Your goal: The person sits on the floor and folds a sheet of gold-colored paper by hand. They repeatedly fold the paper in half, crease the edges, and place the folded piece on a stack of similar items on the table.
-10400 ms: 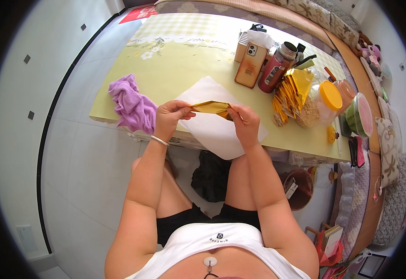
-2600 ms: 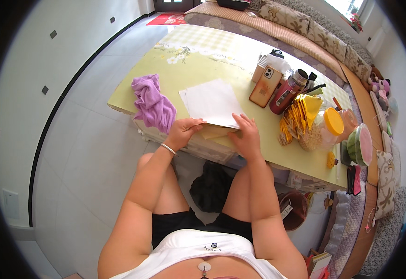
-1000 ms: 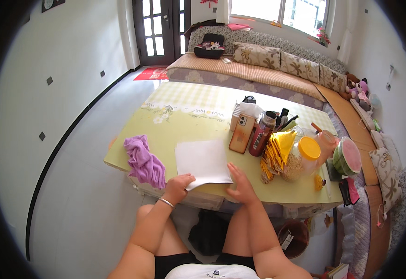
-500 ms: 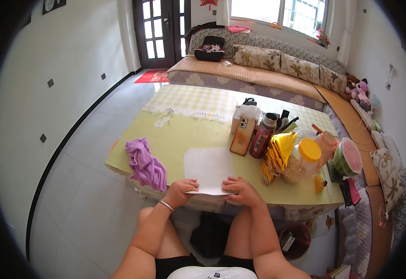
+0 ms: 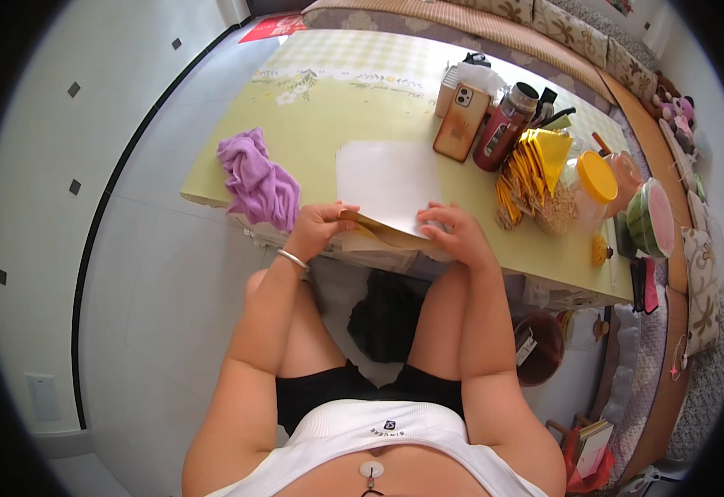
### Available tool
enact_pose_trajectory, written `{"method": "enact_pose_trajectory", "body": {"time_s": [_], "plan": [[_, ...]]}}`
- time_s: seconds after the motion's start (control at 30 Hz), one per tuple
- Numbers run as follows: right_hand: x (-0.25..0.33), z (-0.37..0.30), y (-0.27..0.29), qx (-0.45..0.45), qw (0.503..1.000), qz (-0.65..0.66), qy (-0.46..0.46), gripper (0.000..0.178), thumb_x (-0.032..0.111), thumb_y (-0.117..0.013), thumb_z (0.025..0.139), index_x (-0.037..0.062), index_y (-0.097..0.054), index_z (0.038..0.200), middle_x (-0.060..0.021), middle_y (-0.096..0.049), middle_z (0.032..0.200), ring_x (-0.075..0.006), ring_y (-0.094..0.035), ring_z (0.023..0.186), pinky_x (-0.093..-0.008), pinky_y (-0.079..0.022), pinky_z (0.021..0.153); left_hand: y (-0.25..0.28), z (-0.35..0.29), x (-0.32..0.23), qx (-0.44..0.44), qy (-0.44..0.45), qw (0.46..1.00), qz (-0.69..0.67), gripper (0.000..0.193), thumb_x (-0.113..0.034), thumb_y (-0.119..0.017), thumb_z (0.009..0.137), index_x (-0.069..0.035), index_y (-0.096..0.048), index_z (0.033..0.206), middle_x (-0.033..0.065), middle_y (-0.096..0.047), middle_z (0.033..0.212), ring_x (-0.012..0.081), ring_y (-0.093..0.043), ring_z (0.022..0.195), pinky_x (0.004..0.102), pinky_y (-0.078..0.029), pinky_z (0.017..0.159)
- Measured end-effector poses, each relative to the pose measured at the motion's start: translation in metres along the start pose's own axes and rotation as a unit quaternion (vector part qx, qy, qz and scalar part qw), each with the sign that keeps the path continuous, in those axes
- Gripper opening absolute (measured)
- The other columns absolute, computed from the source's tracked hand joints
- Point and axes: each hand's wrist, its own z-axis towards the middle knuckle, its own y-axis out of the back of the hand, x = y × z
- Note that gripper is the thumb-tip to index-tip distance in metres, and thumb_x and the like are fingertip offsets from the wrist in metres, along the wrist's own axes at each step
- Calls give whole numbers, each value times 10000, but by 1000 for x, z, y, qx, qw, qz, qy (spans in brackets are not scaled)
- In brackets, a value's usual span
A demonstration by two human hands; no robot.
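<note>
A sheet of paper (image 5: 387,176), white on its upper face, lies at the front edge of the table. Its near edge curls up and shows a gold underside. My left hand (image 5: 316,229), with a silver bangle at the wrist, pinches the left end of that edge between thumb and fingers. At the other end, my right hand (image 5: 460,234) grips the right corner, with its fingers bent over the white face. Left of the sheet lies a crumpled purple cloth (image 5: 260,180). A fan of folded gold paper pieces (image 5: 536,163) stands to its right.
Behind the sheet, a phone (image 5: 464,122) leans upright beside a dark red thermos (image 5: 503,128). Further right are a yellow-lidded jar (image 5: 596,176), a watermelon-patterned round thing (image 5: 650,219) and a small yellow figure (image 5: 600,250). A dark bin (image 5: 539,352) stands on the floor at right.
My view has tilted downward, so the table sits higher in the picture. The sheet's near edge has been bent up, and its gold underside shows now.
</note>
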Motion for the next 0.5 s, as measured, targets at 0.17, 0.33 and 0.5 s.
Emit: {"method": "enact_pose_trajectory", "body": {"time_s": [0.17, 0.33, 0.5], "plan": [[2, 2, 6, -2, 999, 17, -42, 195, 213, -750, 919, 68, -769, 1049, -70, -762, 1063, -259, -600, 1294, -430, -250, 1218, -11, -3, -16, -30, 50, 998, -23, 198, 0, -792, 824, 5, -784, 1021, 24, -759, 974, 105, -644, 933, 281, -511, 916], [-7, 2, 9, 7, 999, 31, -24, 189, 219, -713, 955, 54, -781, 1016, -62, -771, 1039, -238, -626, 1263, -449, -206, 1242, -6, -1, -29, -9, 116, 993, -35, 138, -39, -777, 868, 9, -780, 996, 0, -741, 953, 71, -624, 931, 258, -505, 855], [-10, 6, 8, -6, 998, 38, -54, 184, 182, -672, 980, 37, -781, 1015, -69, -770, 1030, -241, -637, 1250, -455, -185, 1251, 2, -1, -26, -58, 96, 989, -94, 105, -99, -759, 898, 4, -767, 916, -38, -692, 824, 53, -587, 794, 232, -477, 745]]}}
